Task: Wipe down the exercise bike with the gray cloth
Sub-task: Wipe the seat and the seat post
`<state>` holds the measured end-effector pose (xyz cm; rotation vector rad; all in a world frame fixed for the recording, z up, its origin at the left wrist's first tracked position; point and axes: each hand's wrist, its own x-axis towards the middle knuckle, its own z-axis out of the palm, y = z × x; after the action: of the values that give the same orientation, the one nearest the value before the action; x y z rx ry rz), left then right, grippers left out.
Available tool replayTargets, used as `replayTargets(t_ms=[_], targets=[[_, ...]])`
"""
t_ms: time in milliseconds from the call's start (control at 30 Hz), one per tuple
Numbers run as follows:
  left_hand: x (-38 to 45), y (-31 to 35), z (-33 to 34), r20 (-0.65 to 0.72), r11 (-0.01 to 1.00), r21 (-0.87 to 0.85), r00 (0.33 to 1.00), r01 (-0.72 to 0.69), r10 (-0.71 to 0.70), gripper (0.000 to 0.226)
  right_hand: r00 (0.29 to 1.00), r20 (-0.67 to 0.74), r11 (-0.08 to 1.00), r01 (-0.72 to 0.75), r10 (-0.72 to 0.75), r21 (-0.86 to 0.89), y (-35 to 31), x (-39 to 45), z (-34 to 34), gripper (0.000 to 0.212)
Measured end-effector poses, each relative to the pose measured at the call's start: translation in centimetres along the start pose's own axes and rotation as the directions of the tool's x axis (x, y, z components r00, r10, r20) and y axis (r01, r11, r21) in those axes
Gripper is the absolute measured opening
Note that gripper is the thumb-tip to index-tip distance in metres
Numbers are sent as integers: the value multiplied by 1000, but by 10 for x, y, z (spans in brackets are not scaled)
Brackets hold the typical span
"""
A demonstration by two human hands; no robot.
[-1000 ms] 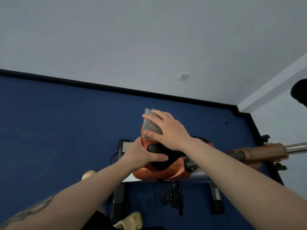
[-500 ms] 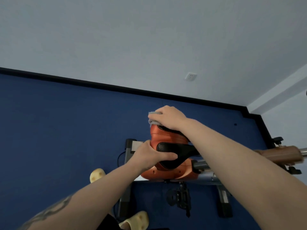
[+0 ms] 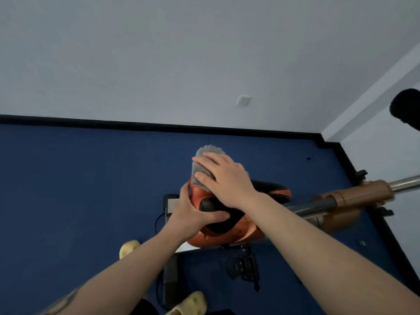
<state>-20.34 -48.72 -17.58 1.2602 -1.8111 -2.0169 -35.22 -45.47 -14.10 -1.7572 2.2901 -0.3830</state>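
The right hand (image 3: 223, 178) lies flat on the gray cloth (image 3: 204, 165), with its fingers stretched and slightly spread, pointing to the far left. The palm and fingers press the cloth down on the far end of the orange and black saddle (image 3: 229, 208) of the exercise bike (image 3: 241, 233). The hand is not closed around the cloth; it covers it from above, and the crumpled far edge of the cloth comes out beyond the fingertips. Part of the cloth also shows at the left of the hand, above the orange side of the saddle.

The left hand (image 3: 193, 212) grips the left side of the saddle. Its fingers curl around the orange edge, and the thumb lies across the black top surface, so the hand is clamped on the saddle. It does not touch the cloth as far as I can see.

The bike stands on the blue floor (image 3: 79, 189), near the middle of the view, and its orange body is under the saddle. A brown and metal bar (image 3: 354, 197) goes out to the right. A black pedal (image 3: 243, 267) hangs below the body, on the near side. Two yellow slippers (image 3: 188, 302) are seen near the bottom, at the left of the bike. On the far wall is a white socket (image 3: 243, 100).
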Motion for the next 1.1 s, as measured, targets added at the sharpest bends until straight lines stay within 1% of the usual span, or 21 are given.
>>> replayTargets(t_ms=[33,100,167,200,267,333,400,467,500,533,567,633,667,733,800,867,900,967,1033,1067,1100], targets=[[-1,1,-1,-51,997,65,998,-34,38,145,1000,16,999,-3,2,46,7,-5,-4,49],[-5,3,-2,-117,971,210,983,-112,139,147,988,49,984,-152,148,97,27,-19,-14,48],[-8,5,-3,-90,943,278,972,-183,216,140,951,33,952,-305,306,-27,46,-38,-24,49],[-8,6,-4,-73,941,277,972,-196,224,137,938,19,934,-343,347,-101,49,-42,-27,51],[-8,7,-5,-51,949,254,977,-188,207,136,919,26,911,-385,393,-151,40,-35,-25,52],[-8,8,-6,-46,947,256,976,-192,211,137,917,26,915,-394,397,-84,20,-15,-13,50],[-7,10,-6,-38,924,311,969,-222,245,137,953,30,953,-302,302,-7,3,3,-5,47],[-6,11,-9,-5,886,386,960,-255,279,137,973,100,970,-219,209,104,7,4,-13,48],[-4,11,-11,23,865,422,957,-271,289,138,969,142,964,-224,204,142,17,-4,-18,47],[-3,11,-14,56,848,446,954,-287,294,139,953,175,955,-270,246,126,30,-13,-24,46],[-1,11,-16,87,841,450,952,-301,294,141,925,182,935,-349,333,63,42,-21,-29,46],[2,12,-19,126,857,414,952,-306,279,143,857,152,870,-486,493,-80,49,-26,-32,50],[2,13,-19,129,868,395,954,-301,273,144,848,137,859,-503,513,-98,40,-19,-29,51],[4,11,-18,114,881,378,958,-285,262,143,893,87,897,-441,442,-33,10,2,-14,48],[7,10,-19,126,866,410,958,-285,256,138,952,15,952,-306,306,-5,-17,19,-2,43],[12,11,-24,174,842,448,953,-300,247,138,973,23,969,-229,228,93,-16,22,-7,38],[14,13,-28,215,837,449,946,-315,241,143,965,69,947,-260,251,188,-8,17,-13,37],[21,15,-36,281,838,429,931,-339,233,147,900,189,857,-432,393,280,10,9,-26,35],[29,19,-43,319,833,418,917,-363,239,145,825,254,802,-558,506,215,17,11,-30,36],[33,22,-45,334,835,410,912,-367,237,145,816,256,809,-565,519,162,13,17,-27,37],[36,24,-48,350,842,394,907,-369,234,143,842,213,846,-523,495,104,4,22,-20,38]])
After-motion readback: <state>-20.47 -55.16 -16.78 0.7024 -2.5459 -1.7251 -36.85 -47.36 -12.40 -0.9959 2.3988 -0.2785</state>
